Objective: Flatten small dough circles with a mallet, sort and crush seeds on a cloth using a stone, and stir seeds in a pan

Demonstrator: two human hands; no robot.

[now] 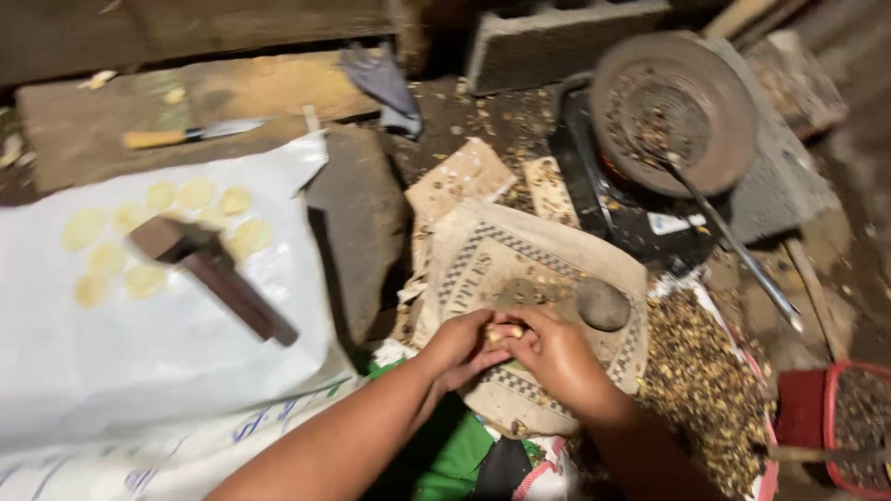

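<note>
Your left hand (459, 348) and right hand (552, 357) both pinch a small pale nut (506, 331); keep peeling over the woven sack (520, 260), shells off the flattened discs (158, 237).

I see my left hand (457, 349) and my right hand (555, 357) close together over a woven sack (520, 255), pinching a small pale nut (506, 332) between the fingers. A round grey stone (603, 304) sits just beside my right hand. A hammer (209, 269) lies on the white sheet (139, 353) near flat yellow pieces (153, 237).
</note>
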